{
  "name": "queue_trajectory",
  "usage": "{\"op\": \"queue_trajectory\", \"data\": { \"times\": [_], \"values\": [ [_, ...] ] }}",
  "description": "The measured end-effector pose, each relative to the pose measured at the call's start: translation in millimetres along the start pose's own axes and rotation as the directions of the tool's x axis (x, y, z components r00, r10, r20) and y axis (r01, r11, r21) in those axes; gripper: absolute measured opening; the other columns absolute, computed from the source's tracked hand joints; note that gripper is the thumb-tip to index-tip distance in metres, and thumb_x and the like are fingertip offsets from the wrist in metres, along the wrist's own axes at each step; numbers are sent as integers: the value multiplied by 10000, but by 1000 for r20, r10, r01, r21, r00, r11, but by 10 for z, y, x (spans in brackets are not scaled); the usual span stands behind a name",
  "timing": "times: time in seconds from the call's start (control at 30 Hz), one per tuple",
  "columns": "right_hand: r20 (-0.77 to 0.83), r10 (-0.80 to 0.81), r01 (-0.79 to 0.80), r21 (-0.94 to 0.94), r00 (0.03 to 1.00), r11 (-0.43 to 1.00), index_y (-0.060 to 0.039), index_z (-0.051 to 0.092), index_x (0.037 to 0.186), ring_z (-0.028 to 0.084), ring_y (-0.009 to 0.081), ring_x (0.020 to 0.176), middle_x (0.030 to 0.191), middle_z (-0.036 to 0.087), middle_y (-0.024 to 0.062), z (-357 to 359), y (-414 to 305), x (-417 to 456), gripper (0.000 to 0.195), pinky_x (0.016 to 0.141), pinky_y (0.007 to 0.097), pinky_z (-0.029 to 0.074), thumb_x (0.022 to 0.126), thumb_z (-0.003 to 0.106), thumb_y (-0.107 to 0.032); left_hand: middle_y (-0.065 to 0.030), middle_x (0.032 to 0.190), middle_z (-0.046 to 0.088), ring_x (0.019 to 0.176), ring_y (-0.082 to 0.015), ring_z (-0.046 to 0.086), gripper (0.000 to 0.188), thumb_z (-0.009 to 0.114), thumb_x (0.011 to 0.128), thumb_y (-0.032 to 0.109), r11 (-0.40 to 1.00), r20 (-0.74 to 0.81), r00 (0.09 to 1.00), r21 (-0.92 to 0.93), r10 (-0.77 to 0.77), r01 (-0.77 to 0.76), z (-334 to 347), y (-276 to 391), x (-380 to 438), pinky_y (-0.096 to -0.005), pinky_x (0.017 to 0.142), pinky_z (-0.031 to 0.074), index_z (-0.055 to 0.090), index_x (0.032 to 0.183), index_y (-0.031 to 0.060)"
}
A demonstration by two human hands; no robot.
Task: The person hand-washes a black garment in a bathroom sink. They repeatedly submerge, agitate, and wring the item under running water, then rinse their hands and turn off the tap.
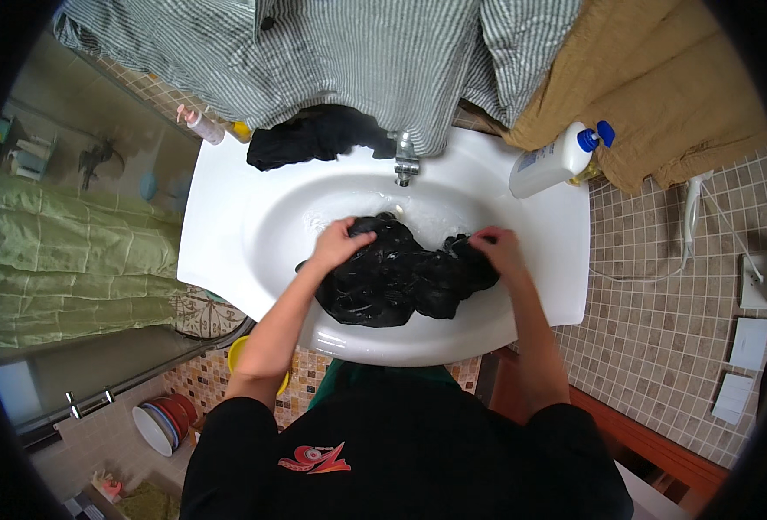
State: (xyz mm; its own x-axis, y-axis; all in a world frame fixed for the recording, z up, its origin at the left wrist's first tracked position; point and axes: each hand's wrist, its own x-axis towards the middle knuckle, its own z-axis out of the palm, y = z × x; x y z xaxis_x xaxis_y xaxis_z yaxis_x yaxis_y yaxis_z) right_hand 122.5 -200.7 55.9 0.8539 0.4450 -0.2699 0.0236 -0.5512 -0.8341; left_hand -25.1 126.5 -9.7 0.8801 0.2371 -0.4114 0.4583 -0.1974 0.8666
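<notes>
A wet black garment (390,279) lies bunched in the white washbasin (273,227), its surface shiny with water. My left hand (341,244) grips the cloth at its upper left, thumb on top. At the right end, my right hand (500,248) pinches a fold of the same garment between thumb and fingers. Shallow water with some foam shows behind the cloth. Above it, at the basin's back edge, stands a chrome faucet (407,166). The garment covers most of the basin floor.
A white pump bottle with a blue top (546,166) stands on the right rim. Black cloth (318,136) lies on the back ledge. A striped shirt (357,58) and brown cloth (643,91) hang over the back. A pink-topped pump bottle (204,127) is at back left.
</notes>
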Motion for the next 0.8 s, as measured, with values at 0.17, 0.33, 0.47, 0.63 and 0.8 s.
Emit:
{"op": "queue_trajectory", "data": {
  "times": [0.17, 0.33, 0.47, 0.63, 0.8],
  "values": [
    [-53, 42, -13, 461, 998, 887, -20, 678, 916, 586, 65, 779, 826, 651, -2, -656, -788, -290, 92, 741, 223, 468, 880, 659, -103, -47, 696, 704, 658, -188, 686, 334, 728, 765, 383, 934, -168, 982, 356, 85, -20, -611, 553, -248, -324, 644, 512, 726, 968, 118],
    [-262, -116, 249, 555, 958, 794, -33, 642, 960, 550, 54, 811, 886, 622, -16, -807, -1057, -393, 90, 769, 206, 448, 907, 639, -104, -102, 847, 689, 752, -173, 641, 260, 609, 859, 167, 948, -466, 828, 96, 311, -302, -737, 927, -605, -313, 716, 508, 634, 1092, 54],
    [-246, -80, 207, 549, 966, 810, -47, 640, 971, 530, 56, 875, 929, 617, -32, -412, -755, -297, 81, 823, 217, 418, 912, 628, -102, -183, 792, 634, 675, -321, 600, 243, 566, 785, 159, 946, -396, 886, 299, 243, -126, -618, 616, -734, -383, 712, 474, 604, 1013, 85],
    [-115, -462, 383, -408, 879, 829, -162, 669, 1083, 557, 223, 1063, 1129, 615, 66, 345, 2, -111, 285, 880, 375, 439, 833, 718, -290, -103, 1104, 552, 1125, -289, 478, 347, 715, 617, 307, 625, -75, 885, 736, 460, -262, -202, 548, -759, -450, 956, 327, 619, 902, 135],
    [-160, -393, 212, -632, 906, 746, -287, 497, 1374, 276, 451, 1350, 1499, 307, 142, 1158, 284, 176, 633, 954, 773, 205, 820, 631, -564, -108, 1571, 180, 1416, -430, 174, 741, 647, 747, 582, 441, 115, 933, 857, 340, -267, 299, 278, -261, -692, 1050, 216, 409, 1420, 382]
  ]
}}
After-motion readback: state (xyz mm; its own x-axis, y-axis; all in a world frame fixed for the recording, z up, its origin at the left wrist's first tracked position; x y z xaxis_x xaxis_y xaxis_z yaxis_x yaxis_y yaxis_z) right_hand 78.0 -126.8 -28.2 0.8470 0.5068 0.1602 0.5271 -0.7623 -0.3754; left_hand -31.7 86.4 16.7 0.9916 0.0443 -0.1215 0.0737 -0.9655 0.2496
